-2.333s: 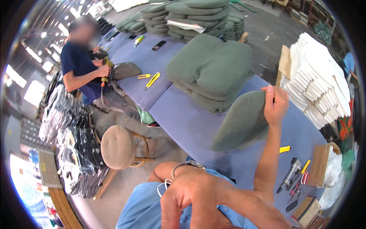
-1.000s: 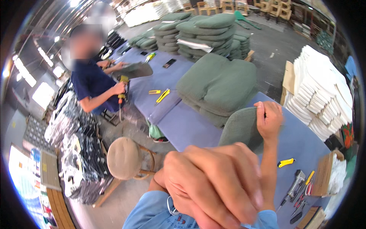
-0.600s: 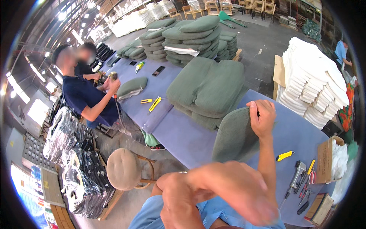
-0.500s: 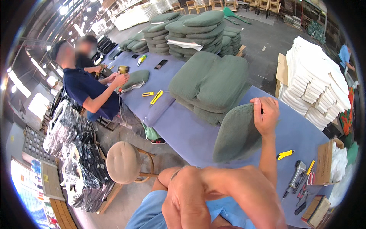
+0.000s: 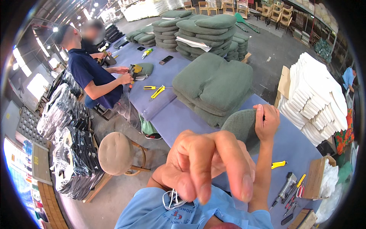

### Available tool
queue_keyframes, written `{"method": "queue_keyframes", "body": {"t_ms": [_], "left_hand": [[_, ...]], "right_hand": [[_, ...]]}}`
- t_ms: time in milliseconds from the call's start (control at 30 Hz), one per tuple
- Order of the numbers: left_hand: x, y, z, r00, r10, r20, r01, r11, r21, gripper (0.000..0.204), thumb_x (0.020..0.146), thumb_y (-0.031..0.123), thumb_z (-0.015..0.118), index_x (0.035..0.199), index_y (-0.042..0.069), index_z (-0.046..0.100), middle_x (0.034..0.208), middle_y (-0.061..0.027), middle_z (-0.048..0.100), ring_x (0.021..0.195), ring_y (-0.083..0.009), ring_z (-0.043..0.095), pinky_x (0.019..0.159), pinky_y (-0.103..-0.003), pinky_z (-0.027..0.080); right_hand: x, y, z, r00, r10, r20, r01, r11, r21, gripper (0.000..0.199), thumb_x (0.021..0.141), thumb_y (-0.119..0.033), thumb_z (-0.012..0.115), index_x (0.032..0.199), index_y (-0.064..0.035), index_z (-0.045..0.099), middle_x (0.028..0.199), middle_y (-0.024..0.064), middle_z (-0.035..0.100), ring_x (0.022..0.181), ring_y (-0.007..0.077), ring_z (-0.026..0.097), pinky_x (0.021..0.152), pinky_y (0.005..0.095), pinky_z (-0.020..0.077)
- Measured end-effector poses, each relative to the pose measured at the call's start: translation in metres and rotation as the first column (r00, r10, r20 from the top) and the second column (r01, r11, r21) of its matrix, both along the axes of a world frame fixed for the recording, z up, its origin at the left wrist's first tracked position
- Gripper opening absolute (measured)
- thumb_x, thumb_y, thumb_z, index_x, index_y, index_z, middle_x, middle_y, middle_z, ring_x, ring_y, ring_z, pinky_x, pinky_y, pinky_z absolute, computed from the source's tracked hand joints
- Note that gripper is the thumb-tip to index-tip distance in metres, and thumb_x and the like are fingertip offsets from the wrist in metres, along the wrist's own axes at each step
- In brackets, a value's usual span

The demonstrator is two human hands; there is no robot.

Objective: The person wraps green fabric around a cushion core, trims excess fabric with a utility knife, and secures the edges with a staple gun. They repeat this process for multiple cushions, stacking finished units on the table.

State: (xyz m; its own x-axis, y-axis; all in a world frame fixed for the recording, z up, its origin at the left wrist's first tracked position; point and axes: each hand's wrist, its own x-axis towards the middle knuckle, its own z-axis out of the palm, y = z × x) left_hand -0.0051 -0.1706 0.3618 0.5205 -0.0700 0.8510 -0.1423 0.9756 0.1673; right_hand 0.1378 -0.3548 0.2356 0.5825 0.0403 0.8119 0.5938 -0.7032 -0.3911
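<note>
My right hand (image 5: 267, 123) is closed on the upper edge of a dark green seat cushion (image 5: 241, 124), which stands tilted on the blue-covered table (image 5: 295, 135). Close to the camera, my left hand (image 5: 209, 154) is raised with its fingers bent downward and apart; nothing shows in them. It hides the lower part of the cushion. A thin white cord (image 5: 173, 200) hangs against my blue shirt just below that hand. Beyond the held cushion, a pile of green cushions (image 5: 213, 82) rests on the table.
To the right lie a yellow utility knife (image 5: 279, 164), a staple gun (image 5: 286, 187) and a cardboard box (image 5: 320, 179). White foam pads (image 5: 314, 99) are stacked behind. A round stool (image 5: 116, 153) stands left. Across the table, a person in navy (image 5: 97, 78) works on another cushion.
My left hand has turned near the camera, so its fingers now point down and show apart. It covers more of the cushion. My right hand keeps its hold. The whole view has shifted slightly.
</note>
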Motion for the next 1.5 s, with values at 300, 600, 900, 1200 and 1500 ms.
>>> {"method": "queue_keyframes", "body": {"t_ms": [300, 600, 900, 1200, 1500], "left_hand": [[0.01, 0.024, -0.019, 0.977, 0.203, -0.067, -0.178, 0.946, 0.27, 0.01, 0.091, 0.005, 0.075, 0.087, 0.002, 0.066, 0.111, -0.0282, 0.065, 0.093, -0.0332, 0.071, 0.087, -0.045, 0.059], [0.009, 0.016, -0.013, 0.839, 0.526, 0.142, -0.536, 0.752, 0.384, 0.011, 0.09, -0.001, 0.073, 0.1, -0.005, 0.071, 0.106, -0.0256, 0.072, 0.091, -0.0309, 0.074, 0.079, -0.04, 0.062], [0.001, 0.03, 0.005, 0.747, 0.579, 0.327, -0.655, 0.725, 0.213, 0.025, 0.097, 0.019, 0.073, 0.094, -0.005, 0.074, 0.097, -0.0237, 0.075, 0.087, -0.0335, 0.074, 0.075, -0.043, 0.061], [-0.024, 0.02, 0.027, 0.854, 0.461, 0.24, -0.513, 0.822, 0.248, 0.038, 0.109, 0.033, 0.053, 0.109, -0.002, 0.066, 0.111, -0.0254, 0.069, 0.103, -0.0351, 0.067, 0.094, -0.047, 0.052], [-0.003, 0.006, 0.006, 0.894, 0.373, 0.248, -0.429, 0.874, 0.228, 0.035, 0.11, 0.031, 0.047, 0.12, -0.001, 0.054, 0.122, -0.0239, 0.062, 0.114, -0.0311, 0.057, 0.101, -0.046, 0.047]], "right_hand": [[0.005, -0.011, 0.002, 0.999, -0.037, 0.03, 0.038, 0.999, -0.024, 0.025, 0.101, -0.017, 0.06, 0.081, -0.0071, 0.071, 0.076, 0.0047, 0.066, 0.075, 0.0244, 0.06, 0.079, 0.0362, 0.0426], [0.005, -0.011, 0.0, 1.0, -0.024, 0.02, 0.025, 0.999, -0.03, 0.024, 0.101, -0.016, 0.059, 0.082, -0.0065, 0.071, 0.077, 0.006, 0.067, 0.075, 0.0254, 0.061, 0.08, 0.0372, 0.0427], [0.002, -0.012, -0.002, 0.999, -0.022, 0.028, 0.023, 0.999, -0.03, 0.025, 0.102, -0.016, 0.058, 0.084, -0.0058, 0.072, 0.079, 0.0054, 0.068, 0.076, 0.0252, 0.061, 0.079, 0.0367, 0.0421], [-0.001, -0.004, 0.0, 1.0, 0.008, -0.015, -0.009, 0.999, -0.045, 0.025, 0.103, -0.015, 0.057, 0.084, -0.0058, 0.072, 0.079, 0.0056, 0.068, 0.077, 0.0257, 0.061, 0.08, 0.0375, 0.0426], [-0.005, -0.022, -0.011, 1.0, -0.03, 0.006, 0.03, 0.993, -0.116, 0.026, 0.104, -0.013, 0.053, 0.091, -0.0041, 0.073, 0.084, 0.0083, 0.071, 0.08, 0.029, 0.062, 0.081, 0.0409, 0.0441]]}}
